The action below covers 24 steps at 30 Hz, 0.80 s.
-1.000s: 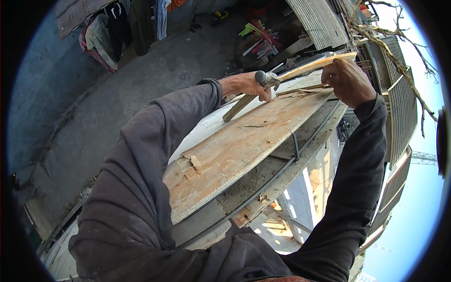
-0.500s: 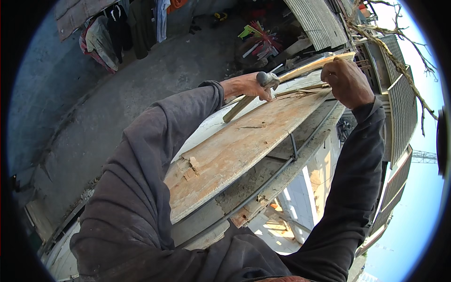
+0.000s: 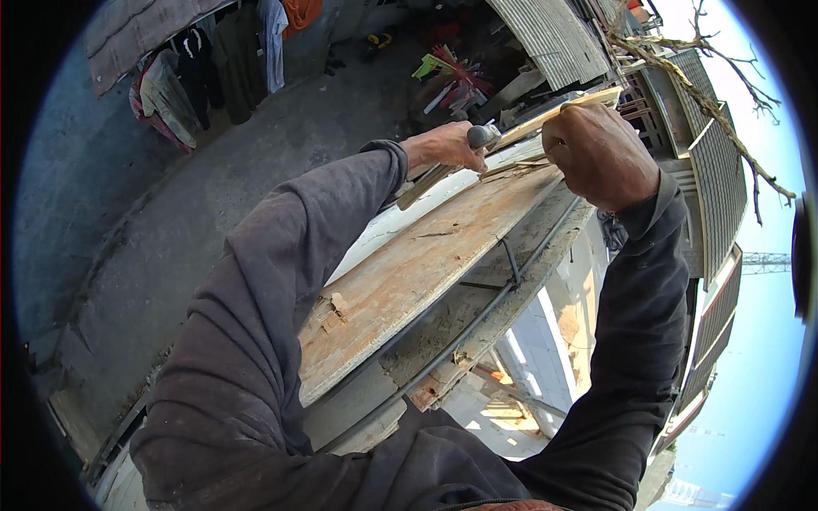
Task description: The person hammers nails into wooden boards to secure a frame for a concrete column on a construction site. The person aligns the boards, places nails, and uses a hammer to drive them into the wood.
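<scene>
My left hand [image 3: 445,146] is closed around a hammer [image 3: 484,136] close to its metal head. The wooden handle slants down toward me from under the fingers. Below it lies a long, worn wooden board [image 3: 426,255] with chipped, splintered patches. My right hand [image 3: 601,155] makes a fist over the board's far end, beside a pale wood strip [image 3: 532,126]. Whatever that fist holds, if anything, is hidden by the fingers.
Along the board's right side runs a dark metal bar [image 3: 477,325] over a rough concrete ledge. A concrete floor [image 3: 281,162] lies far below on the left, with hanging clothes [image 3: 175,98]. Corrugated roofing [image 3: 554,43] and bare branches [image 3: 724,128] are at the upper right.
My right hand has moved left and slightly nearer, closer to the hammer. The left hand with the hammer has shifted slightly left and up. The whole view has shifted a little.
</scene>
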{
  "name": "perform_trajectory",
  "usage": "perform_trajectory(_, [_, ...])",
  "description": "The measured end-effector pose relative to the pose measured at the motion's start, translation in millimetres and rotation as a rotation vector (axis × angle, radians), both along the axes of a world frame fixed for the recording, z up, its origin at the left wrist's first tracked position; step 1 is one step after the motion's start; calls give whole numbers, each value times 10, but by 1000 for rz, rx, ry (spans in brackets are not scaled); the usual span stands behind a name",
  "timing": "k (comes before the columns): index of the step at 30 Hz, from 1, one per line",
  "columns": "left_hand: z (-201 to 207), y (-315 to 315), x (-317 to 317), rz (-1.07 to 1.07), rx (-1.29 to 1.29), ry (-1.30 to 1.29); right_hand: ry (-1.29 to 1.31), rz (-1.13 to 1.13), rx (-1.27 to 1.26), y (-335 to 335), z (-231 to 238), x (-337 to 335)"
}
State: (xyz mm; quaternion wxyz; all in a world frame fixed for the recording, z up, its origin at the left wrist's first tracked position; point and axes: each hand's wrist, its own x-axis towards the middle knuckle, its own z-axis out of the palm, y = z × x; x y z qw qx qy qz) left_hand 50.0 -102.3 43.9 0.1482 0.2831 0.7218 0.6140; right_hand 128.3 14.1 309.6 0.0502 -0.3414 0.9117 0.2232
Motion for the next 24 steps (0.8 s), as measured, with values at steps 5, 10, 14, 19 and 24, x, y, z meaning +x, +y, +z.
perform_trajectory(5, [-175,-55,13,55,-12,-117,-12,50,32,270,238,-9])
perform_trajectory(10, [-55,-368,61,239,-213,-6,-70,91,-78,818,460,288])
perform_trajectory(14, [759,-507,270,197,-72,27,-10,-237,-414,1215,388,684])
perform_trajectory(19, [1352,-568,660,85,-18,-24,-197,-376,-1110,1675,-474,1029])
perform_trajectory(24, [1434,-446,837,52,-82,26,-328,-569,-1532,1650,-1393,1308])
